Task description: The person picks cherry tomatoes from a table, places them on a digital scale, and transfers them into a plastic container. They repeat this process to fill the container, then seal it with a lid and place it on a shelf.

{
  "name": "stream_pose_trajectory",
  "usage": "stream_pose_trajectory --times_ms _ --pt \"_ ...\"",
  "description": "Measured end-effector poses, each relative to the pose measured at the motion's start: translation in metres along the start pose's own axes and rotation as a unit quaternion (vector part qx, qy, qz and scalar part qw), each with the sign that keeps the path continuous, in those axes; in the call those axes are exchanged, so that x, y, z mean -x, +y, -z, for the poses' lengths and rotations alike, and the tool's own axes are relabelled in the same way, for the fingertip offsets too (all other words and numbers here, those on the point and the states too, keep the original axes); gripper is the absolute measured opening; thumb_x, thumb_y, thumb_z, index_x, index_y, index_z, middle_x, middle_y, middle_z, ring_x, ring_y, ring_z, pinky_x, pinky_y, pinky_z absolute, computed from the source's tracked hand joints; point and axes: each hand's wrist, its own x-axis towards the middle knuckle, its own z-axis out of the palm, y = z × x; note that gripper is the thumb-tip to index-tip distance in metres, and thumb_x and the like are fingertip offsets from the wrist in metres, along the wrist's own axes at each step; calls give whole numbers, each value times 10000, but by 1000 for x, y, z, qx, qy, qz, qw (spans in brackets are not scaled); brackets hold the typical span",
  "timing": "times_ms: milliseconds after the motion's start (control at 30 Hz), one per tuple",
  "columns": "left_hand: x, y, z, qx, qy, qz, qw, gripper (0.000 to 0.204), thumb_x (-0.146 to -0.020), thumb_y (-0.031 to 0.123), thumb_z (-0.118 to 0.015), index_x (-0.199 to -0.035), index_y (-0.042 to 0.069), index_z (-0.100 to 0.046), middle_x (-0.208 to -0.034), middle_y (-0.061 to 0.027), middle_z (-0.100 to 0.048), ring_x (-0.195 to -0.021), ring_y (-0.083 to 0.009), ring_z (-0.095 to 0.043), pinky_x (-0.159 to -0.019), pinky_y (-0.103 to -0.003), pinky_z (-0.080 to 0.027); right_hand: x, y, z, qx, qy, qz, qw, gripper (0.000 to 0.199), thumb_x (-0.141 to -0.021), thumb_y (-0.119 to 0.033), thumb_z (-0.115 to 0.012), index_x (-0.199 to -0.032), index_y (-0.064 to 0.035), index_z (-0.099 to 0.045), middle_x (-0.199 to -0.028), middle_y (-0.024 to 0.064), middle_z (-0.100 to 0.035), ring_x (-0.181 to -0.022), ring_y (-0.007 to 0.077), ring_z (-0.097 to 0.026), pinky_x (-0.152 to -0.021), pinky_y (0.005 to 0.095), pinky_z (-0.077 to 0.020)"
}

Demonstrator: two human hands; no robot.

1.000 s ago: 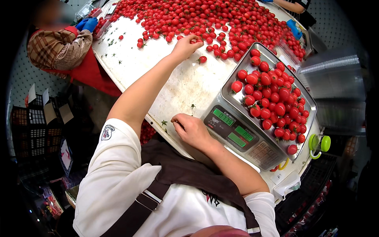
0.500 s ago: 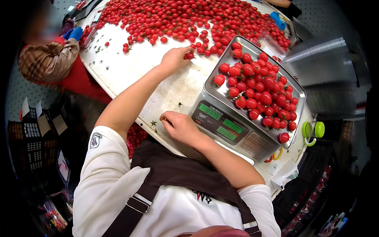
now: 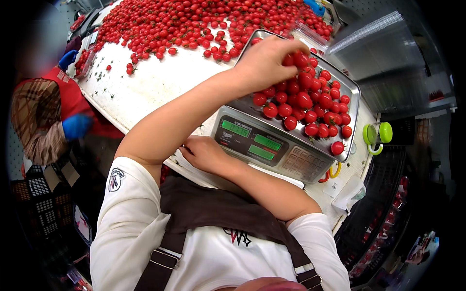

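My left hand (image 3: 273,64) reaches over the metal tray (image 3: 353,114) of a weighing scale (image 3: 272,150). Its fingers curl around cherry tomatoes (image 3: 300,60) just above the heap in the tray. Part of the grip is hidden behind the knuckles. Many red cherry tomatoes (image 3: 304,100), some with green stems, fill the tray's middle and right side. At the front left of the scale, my right hand (image 3: 205,153) rests near the table edge with fingers bent in. Whatever lies inside those fingers, if anything, is hidden.
A large pile of cherry tomatoes (image 3: 179,24) covers the far part of the white table (image 3: 160,82). Stacked clear plastic boxes (image 3: 374,53) stand at the right, beyond a green-lidded cup (image 3: 378,133). A co-worker in blue gloves (image 3: 77,126) is at the left.
My left hand has moved right, from the table by the pile to above the scale tray, bringing cherry tomatoes. My right hand stays by the scale. The co-worker's gloved hand has come lower.
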Motion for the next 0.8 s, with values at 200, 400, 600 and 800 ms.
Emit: stream_pose_trajectory --times_ms 200,400,600,800 --pt "4 20 -36 -182 -61 -124 974 434 -766 181 -709 -1197 204 -653 -1137 -29 -617 -1157 -281 -531 -937 -493 -432 2 2 1 23 -35 -10 999 206 -901 -169 -567 -1013 -43 -685 -916 223 -688 -888 398 -669 -801 490 -538" --pt "1 18 -36 -216 -77 -134 964 408 -842 263 -683 -1245 207 -645 -1146 -44 -621 -1162 -282 -545 -1000 -511 -394 2 5 -3 22 -8 24 999 213 -894 -172 -561 -1025 -49 -676 -921 213 -693 -892 397 -670 -801 497 -539" --pt "10 -4 -5 -135 -84 -106 982 383 -922 322 -672 -1241 112 -644 -1223 -127 -626 -1159 -338 -570 -996 -428 -452 -1 13 -11 31 15 9 999 172 -893 -198 -570 -906 -46 -648 -862 204 -682 -838 396 -670 -747 517 -535" --pt "48 -4 30 -48 0 -68 997 422 -919 211 -681 -1283 17 -593 -1291 -202 -543 -1209 -356 -531 -1021 -421 -437 -1 8 -6 36 -8 2 999 165 -897 -182 -574 -921 -43 -659 -844 193 -679 -828 389 -669 -746 494 -532"
